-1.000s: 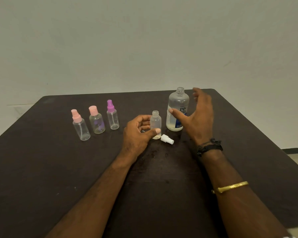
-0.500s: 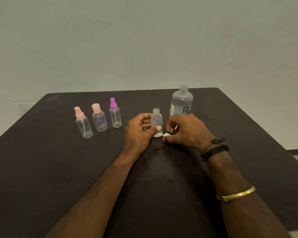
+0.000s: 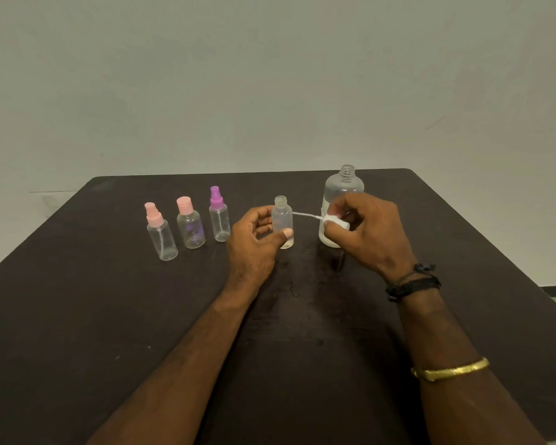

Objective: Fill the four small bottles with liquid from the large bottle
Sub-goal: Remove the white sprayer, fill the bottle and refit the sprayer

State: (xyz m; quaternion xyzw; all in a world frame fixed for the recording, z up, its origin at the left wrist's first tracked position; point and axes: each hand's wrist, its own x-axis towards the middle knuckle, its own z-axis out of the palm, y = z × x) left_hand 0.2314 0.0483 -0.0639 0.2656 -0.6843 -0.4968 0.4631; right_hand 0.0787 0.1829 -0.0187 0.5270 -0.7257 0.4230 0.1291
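Bottle [image 3: 282, 218] stands clear, uncapped; right hand [image 3: 371, 234] pinches its white sprayer [image 3: 337, 221].

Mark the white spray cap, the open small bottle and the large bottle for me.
white spray cap [image 3: 334, 222], head view, on its white body.
open small bottle [image 3: 282, 217], head view, on its clear wall below the neck.
large bottle [image 3: 344, 186], head view, on its clear shoulder below the threaded neck.
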